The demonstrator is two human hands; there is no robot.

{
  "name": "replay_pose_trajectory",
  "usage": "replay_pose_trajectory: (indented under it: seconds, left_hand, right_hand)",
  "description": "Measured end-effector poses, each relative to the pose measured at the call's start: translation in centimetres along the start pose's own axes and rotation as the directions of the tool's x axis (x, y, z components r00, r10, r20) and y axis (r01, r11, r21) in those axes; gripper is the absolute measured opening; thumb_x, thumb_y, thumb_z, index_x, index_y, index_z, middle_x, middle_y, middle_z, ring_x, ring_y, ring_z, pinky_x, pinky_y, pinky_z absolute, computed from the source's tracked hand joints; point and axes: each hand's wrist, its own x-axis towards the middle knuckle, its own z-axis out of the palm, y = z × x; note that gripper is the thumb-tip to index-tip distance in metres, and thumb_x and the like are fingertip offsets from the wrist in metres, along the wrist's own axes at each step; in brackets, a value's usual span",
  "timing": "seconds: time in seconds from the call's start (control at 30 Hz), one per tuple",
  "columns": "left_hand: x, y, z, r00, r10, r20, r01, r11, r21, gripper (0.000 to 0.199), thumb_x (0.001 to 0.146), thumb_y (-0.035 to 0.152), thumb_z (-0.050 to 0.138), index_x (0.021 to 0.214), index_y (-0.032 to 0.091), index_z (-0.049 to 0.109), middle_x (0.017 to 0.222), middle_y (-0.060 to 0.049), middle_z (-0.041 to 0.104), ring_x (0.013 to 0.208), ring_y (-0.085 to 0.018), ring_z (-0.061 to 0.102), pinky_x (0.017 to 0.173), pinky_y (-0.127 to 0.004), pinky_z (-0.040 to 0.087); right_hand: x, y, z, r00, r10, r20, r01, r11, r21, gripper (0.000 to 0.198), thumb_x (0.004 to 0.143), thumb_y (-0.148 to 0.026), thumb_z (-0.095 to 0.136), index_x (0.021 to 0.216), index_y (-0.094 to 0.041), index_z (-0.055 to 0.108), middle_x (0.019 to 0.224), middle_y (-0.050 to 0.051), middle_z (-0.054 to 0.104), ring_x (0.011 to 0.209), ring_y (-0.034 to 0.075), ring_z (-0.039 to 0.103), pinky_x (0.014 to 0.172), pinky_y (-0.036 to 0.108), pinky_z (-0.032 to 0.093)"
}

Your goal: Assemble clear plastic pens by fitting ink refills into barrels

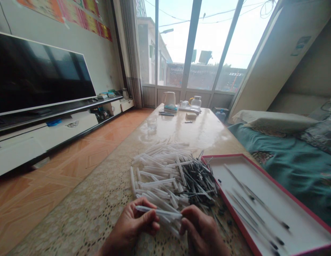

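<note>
A whitish translucent pen barrel point(165, 212) is held level above the table between both hands. My left hand point(136, 221) is closed around its left part, thumb and fingers pinching it, with the tapered end showing past the fingers. My right hand point(199, 227) is closed at its right end; the fingertips hide that end, so I cannot tell whether a small part is there too. Just beyond lies a heap of similar pen barrels point(157, 170). Against its right side is a pile of dark, thin pen refills point(201, 177).
A shallow red-rimmed tray point(235, 211) at the right holds several thin rods with black ends. Small black pieces lie beside it. Farther along the patterned table point(101, 188) stand a drinking glass point(152, 125) and a glass jug point(196, 102). A sofa point(293, 149) is on the right.
</note>
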Motion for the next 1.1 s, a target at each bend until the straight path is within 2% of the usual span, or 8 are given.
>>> replay_pose_trajectory:
  seconds: [0.07, 0.23, 0.43, 0.6, 0.67, 0.8, 0.97, 1.1]
  left_hand:
    - [0.0, 0.0, 0.1, 1.0, -0.001, 0.0, 0.001, 1.0, -0.002, 0.028, 0.062, 0.029, 0.087, 0.072, 0.014, 0.065, 0.054, 0.0, 0.072, 0.045, -0.011, 0.064, 0.045, -0.016, 0.047]
    - [0.1, -0.3, -0.3, 1.0, 0.002, -0.009, -0.002, 1.0, -0.001, 0.029, 0.063, 0.031, 0.087, 0.074, 0.015, 0.065, 0.057, -0.001, 0.073, 0.047, -0.012, 0.065, 0.047, -0.019, 0.051]
    - [0.1, 0.0, -0.1, 0.997, -0.026, -0.078, 0.021, 0.998, -0.061, 0.033, 0.058, 0.032, 0.089, 0.071, 0.015, 0.065, 0.051, 0.0, 0.071, 0.044, -0.011, 0.063, 0.045, -0.017, 0.048]
    - [0.0, 0.3, 0.2, 0.996, -0.034, -0.085, 0.028, 0.997, -0.071, 0.034, 0.055, 0.031, 0.091, 0.07, 0.015, 0.065, 0.054, -0.001, 0.071, 0.045, -0.012, 0.064, 0.045, -0.018, 0.048]
    - [0.1, 0.2, 0.1, 0.996, -0.023, -0.091, 0.015, 0.997, -0.081, 0.033, 0.055, 0.03, 0.09, 0.07, 0.015, 0.065, 0.055, -0.001, 0.071, 0.046, -0.012, 0.065, 0.045, -0.018, 0.048]
    - [0.3, -0.2, -0.3, 0.998, -0.017, -0.067, 0.011, 0.997, -0.079, 0.031, 0.058, 0.03, 0.089, 0.071, 0.015, 0.065, 0.054, -0.001, 0.071, 0.045, -0.012, 0.064, 0.044, -0.018, 0.048]
    - [0.3, -0.2, -0.4, 1.0, -0.015, -0.018, 0.014, 0.996, -0.09, 0.028, 0.062, 0.03, 0.087, 0.073, 0.015, 0.067, 0.055, -0.002, 0.072, 0.046, -0.011, 0.064, 0.046, -0.017, 0.048]
    - [-0.1, 0.6, 0.2, 0.997, -0.015, -0.072, 0.003, 0.986, -0.168, 0.03, 0.058, 0.027, 0.09, 0.071, 0.014, 0.066, 0.055, 0.0, 0.069, 0.045, -0.01, 0.061, 0.044, -0.016, 0.046]
  right_hand:
    - [0.0, 0.0, 0.1, 0.999, 0.038, 0.006, -0.039, 0.998, 0.059, 0.045, 0.09, -0.06, 0.042, 0.093, -0.019, 0.059, 0.064, 0.003, 0.068, 0.046, 0.013, 0.056, 0.044, 0.02, 0.038]
    - [0.0, -0.4, -0.3, 0.999, 0.037, 0.033, -0.036, 0.999, -0.008, 0.045, 0.094, -0.053, 0.037, 0.075, -0.019, 0.06, 0.053, 0.0, 0.063, 0.04, 0.011, 0.05, 0.043, 0.02, 0.035]
    - [0.5, -0.4, -2.4, 0.981, 0.11, -0.161, -0.11, 0.994, 0.008, 0.036, 0.088, -0.051, 0.051, 0.074, -0.019, 0.058, 0.06, -0.001, 0.058, 0.053, 0.014, 0.055, 0.048, 0.021, 0.04]
    - [1.7, 0.0, -3.9, 0.924, 0.234, -0.302, -0.154, 0.951, 0.267, 0.05, 0.085, -0.05, 0.058, 0.121, -0.016, 0.049, 0.09, 0.009, 0.071, 0.068, 0.021, 0.068, 0.06, 0.03, 0.055]
    - [1.8, -0.2, -3.7, 0.924, 0.206, -0.322, -0.118, 0.955, 0.272, 0.047, 0.087, -0.048, 0.058, 0.121, -0.016, 0.05, 0.096, 0.01, 0.072, 0.072, 0.021, 0.069, 0.062, 0.03, 0.056]
    - [0.9, -0.8, -2.1, 0.985, 0.007, -0.174, -0.005, 1.0, 0.009, 0.027, 0.09, -0.043, 0.054, 0.085, -0.019, 0.066, 0.065, 0.002, 0.066, 0.053, 0.016, 0.061, 0.05, 0.023, 0.046]
    - [0.4, -1.0, -1.3, 0.99, -0.133, -0.05, 0.121, 0.974, -0.191, 0.02, 0.091, -0.033, 0.052, 0.083, -0.02, 0.065, 0.069, 0.001, 0.065, 0.06, 0.015, 0.06, 0.057, 0.022, 0.045]
    - [0.9, -1.3, -3.3, 0.985, -0.168, -0.049, 0.149, 0.951, -0.272, 0.019, 0.092, -0.026, 0.049, 0.078, -0.02, 0.061, 0.072, 0.002, 0.062, 0.063, 0.016, 0.058, 0.059, 0.023, 0.044]
